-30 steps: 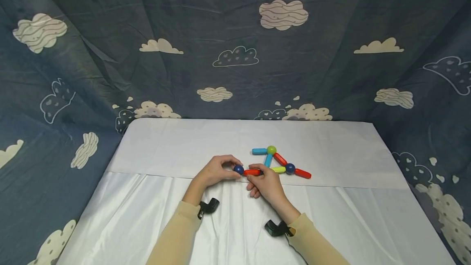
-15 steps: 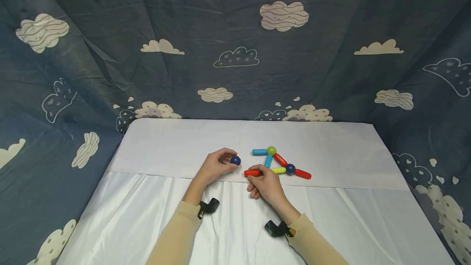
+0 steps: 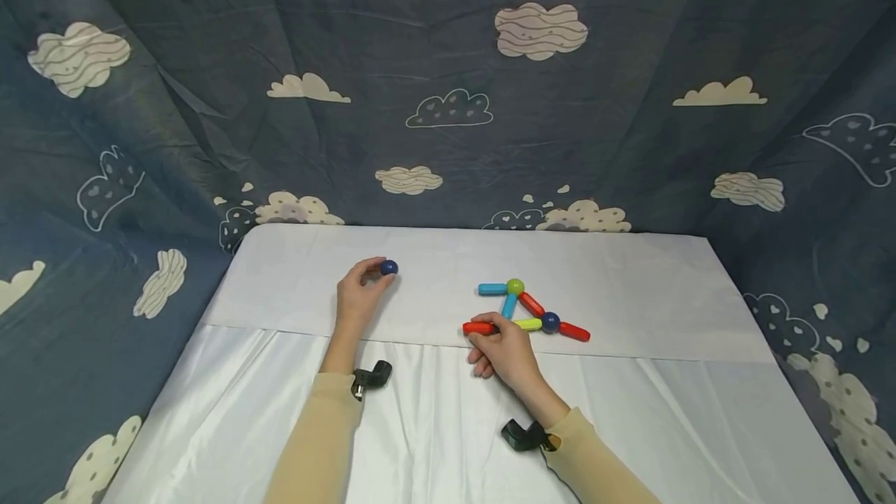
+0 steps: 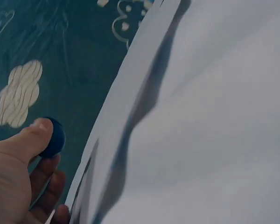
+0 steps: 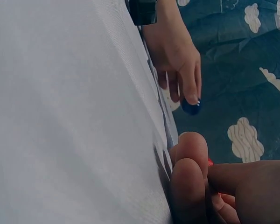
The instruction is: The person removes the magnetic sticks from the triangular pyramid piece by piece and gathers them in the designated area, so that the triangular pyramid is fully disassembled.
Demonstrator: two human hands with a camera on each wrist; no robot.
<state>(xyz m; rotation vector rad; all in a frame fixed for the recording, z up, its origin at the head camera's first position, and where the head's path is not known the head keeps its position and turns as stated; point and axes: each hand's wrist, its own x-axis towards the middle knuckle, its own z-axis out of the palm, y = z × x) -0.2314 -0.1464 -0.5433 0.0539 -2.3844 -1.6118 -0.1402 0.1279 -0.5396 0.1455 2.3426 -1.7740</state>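
My left hand [image 3: 355, 298] pinches a dark blue ball [image 3: 389, 267] between thumb and fingers, over the left part of the table; the left wrist view shows the same ball [image 4: 56, 138] at the thumb tip. Nearer the middle, my right hand [image 3: 509, 348] pinches a red stick [image 3: 479, 328], whose left end sticks out past the fingers. Its right end is hidden behind them. Just beyond that hand, a yellow-green stick [image 3: 528, 324] runs to a second blue ball [image 3: 551, 323]. In the right wrist view only a sliver of the red stick [image 5: 210, 162] shows.
Behind the right hand, a lime ball [image 3: 515, 286] joins a blue stick [image 3: 493, 288], another blue stick [image 3: 509, 305] and a red stick [image 3: 532, 304]. One more red stick [image 3: 575, 331] points right from the second blue ball. A white cloth covers the table [image 3: 630, 278]; cloud-patterned fabric [image 3: 448, 45] hangs around it.
My left hand has drawn the blue ball off the end of the red stick and carried it left and away from me. The right hand has stayed put on the red stick.
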